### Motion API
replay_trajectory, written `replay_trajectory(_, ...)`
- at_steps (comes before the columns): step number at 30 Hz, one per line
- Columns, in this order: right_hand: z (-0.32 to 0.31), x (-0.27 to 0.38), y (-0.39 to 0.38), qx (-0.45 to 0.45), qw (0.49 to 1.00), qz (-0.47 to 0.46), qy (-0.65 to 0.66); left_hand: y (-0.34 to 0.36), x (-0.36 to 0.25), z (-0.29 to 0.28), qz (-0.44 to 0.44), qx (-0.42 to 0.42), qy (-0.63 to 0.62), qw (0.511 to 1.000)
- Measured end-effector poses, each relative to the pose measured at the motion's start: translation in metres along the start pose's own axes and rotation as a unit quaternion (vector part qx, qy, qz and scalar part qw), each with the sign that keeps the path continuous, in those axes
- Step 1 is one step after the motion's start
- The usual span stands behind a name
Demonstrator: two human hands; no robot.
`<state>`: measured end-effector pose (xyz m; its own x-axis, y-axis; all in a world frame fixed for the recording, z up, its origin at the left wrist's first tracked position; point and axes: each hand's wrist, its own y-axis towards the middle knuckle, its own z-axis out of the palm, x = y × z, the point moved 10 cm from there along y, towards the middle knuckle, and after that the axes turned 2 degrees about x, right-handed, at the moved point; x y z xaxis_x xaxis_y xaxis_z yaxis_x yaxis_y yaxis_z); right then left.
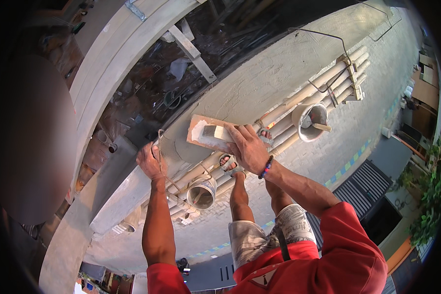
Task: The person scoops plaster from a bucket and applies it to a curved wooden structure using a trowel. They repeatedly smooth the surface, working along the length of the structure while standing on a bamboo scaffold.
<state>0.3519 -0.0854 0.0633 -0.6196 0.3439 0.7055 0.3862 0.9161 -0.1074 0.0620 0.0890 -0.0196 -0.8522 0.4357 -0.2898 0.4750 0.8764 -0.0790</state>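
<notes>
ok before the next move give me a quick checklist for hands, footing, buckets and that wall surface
1. Right hand gripping the float: ok, holding it by its handle.
2. Left hand firmly round the bent metal rod: cannot tell; it is at the rod, grip unclear.
3. Sandalled feet on the poles: ok.
4. Buckets secured: cannot tell.
5. Wall surface evenly smooth: not ok, ridges and streaks show.
</notes>
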Motion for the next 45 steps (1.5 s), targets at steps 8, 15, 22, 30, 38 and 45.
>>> replay_trajectory(8, -0.183, -0.173, 0.032, -0.233, 0.941, 0.176, -0.169, 0.004, -0.012, -0.004, 0.015, -0.022, -0.003, 1.0)
replay_trajectory(15, -0.035, -0.059, 0.012, -0.146, 0.975, 0.137, -0.096, 0.003, -0.01, -0.011, 0.008, -0.022, -0.013, 1.0)
replay_trajectory(22, 0.044, 0.036, -0.022, -0.05, 0.993, 0.099, 0.046, 0.002, -0.01, -0.013, 0.012, -0.021, -0.018, 1.0)
replay_trajectory(30, 0.067, 0.066, -0.019, -0.081, 0.993, 0.083, -0.032, 0.004, -0.016, -0.016, 0.016, -0.021, -0.048, 0.999)
replay_trajectory(38, 0.09, 0.057, -0.01, -0.039, 0.992, 0.083, -0.087, 0.003, -0.013, -0.012, 0.009, -0.024, -0.04, 0.999)
replay_trajectory(45, -0.092, -0.09, 0.029, -0.241, 0.917, 0.16, -0.275, 0.006, -0.019, -0.012, 0.019, -0.027, -0.039, 0.999)
